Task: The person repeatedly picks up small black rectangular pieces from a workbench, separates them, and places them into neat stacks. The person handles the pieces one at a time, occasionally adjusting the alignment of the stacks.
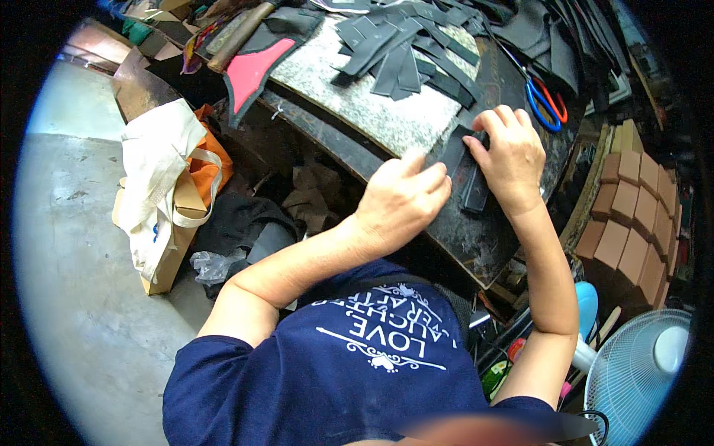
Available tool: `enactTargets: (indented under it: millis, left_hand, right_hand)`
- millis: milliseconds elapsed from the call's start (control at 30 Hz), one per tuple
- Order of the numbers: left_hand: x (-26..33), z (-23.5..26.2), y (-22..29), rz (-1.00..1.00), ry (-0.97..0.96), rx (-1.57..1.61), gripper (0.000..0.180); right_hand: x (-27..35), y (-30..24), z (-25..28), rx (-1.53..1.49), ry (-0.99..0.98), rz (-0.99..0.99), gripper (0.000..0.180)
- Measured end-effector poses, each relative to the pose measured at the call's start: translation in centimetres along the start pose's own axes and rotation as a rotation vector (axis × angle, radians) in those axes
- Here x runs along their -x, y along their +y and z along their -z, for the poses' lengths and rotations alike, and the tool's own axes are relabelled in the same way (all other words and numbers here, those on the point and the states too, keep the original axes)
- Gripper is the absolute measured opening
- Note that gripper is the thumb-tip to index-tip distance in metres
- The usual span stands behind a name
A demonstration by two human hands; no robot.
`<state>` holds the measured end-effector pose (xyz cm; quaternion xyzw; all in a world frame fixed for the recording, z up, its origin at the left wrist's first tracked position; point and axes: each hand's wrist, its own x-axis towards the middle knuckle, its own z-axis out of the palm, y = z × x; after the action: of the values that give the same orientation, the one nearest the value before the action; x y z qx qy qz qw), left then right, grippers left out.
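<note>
My right hand [513,160] is closed at the right part of the dark worktable, its thumb and fingers gripping the upper end of black strips [474,189] that lie on the tabletop. To its left, my left hand [405,197] hovers over the table's near edge with curled fingers. Whatever is between those fingertips, if anything, is too small to make out. Beyond both hands, a loose heap of black strips [398,56] covers part of a white speckled slab [424,123].
Scissors with blue and red handles [547,108] lie at the table's right. A pink piece with black edging [256,70] hangs over the left edge. Brown blocks [632,201] are stacked at right, above a white fan [639,364]. A cream bag [160,178] stands at left.
</note>
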<state>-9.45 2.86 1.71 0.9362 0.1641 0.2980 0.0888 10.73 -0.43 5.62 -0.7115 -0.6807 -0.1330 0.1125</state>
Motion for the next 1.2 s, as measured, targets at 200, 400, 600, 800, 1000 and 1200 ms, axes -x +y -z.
enactTargets:
  millis: [200,400,600,800,1000,1200]
  left_hand:
    - [-0.1,-0.5,-0.5,-0.025,0.018,0.064,0.024]
    - [-1.2,0.5,-2.1,0.018,0.264,0.226,0.008]
    - [-1.9,1.5,-4.3,0.142,0.334,0.188,0.013]
    - [-1.6,1.6,-4.5,0.269,0.343,0.412,0.014]
    - [-2.8,1.2,-5.0,0.605,0.445,1.587,0.041]
    - [-3.2,0.2,-3.8,0.887,0.316,1.776,0.028]
  right_hand:
    - [-3.8,0.1,0.3,-0.109,0.115,0.061,0.015]
    - [-9.3,-1.9,-3.0,-0.208,0.2,0.179,0.013]
    - [-14.2,-3.7,-5.7,-0.006,0.334,0.442,0.031]
    - [-15.3,-3.5,-4.8,0.007,0.285,0.457,0.016]
    - [-10.5,-4.3,-0.2,-0.049,0.366,0.446,0.009]
    - [-3.5,-5.2,3.1,-0.102,0.125,0.327,0.021]
